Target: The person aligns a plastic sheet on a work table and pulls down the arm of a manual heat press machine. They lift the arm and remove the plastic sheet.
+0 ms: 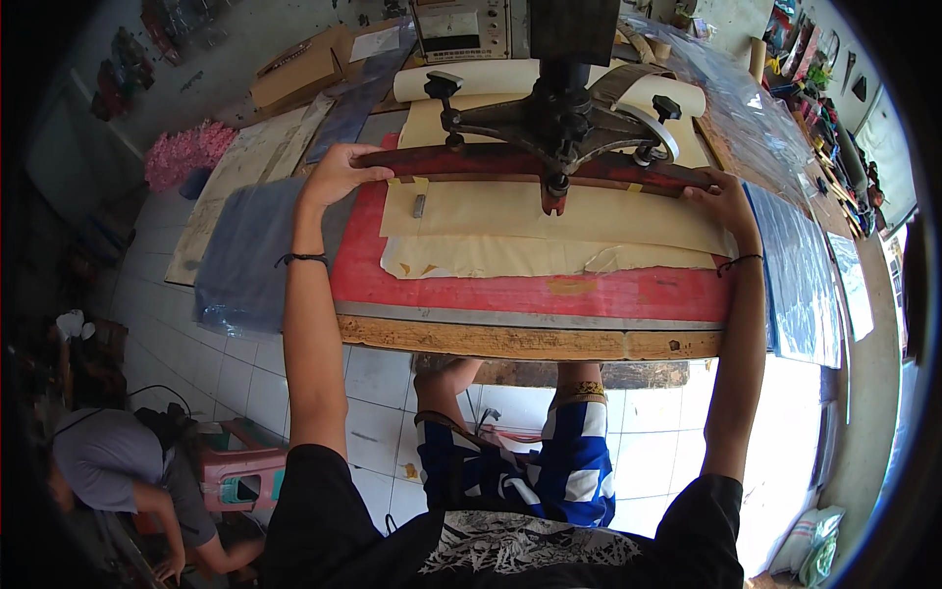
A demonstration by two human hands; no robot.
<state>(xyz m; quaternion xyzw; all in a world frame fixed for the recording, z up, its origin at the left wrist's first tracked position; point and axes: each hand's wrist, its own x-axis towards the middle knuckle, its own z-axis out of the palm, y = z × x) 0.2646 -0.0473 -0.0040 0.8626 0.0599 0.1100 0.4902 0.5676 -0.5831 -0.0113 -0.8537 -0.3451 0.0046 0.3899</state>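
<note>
Your left hand [339,172] and right hand [724,201] each gripped an end of the long red bar [471,163]. It lay across cream sheets [549,221] on the red-topped table [510,293], under the black press arm [559,113].

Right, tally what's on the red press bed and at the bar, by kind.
Hands on the red bar: 2, left hand and right hand
Tan sheets: at least 2, layered
Black knobs: 2
Small grey piece: 1
Total: 7

White tiled floor [245,363] — cluttered, sunlit workshop
</note>
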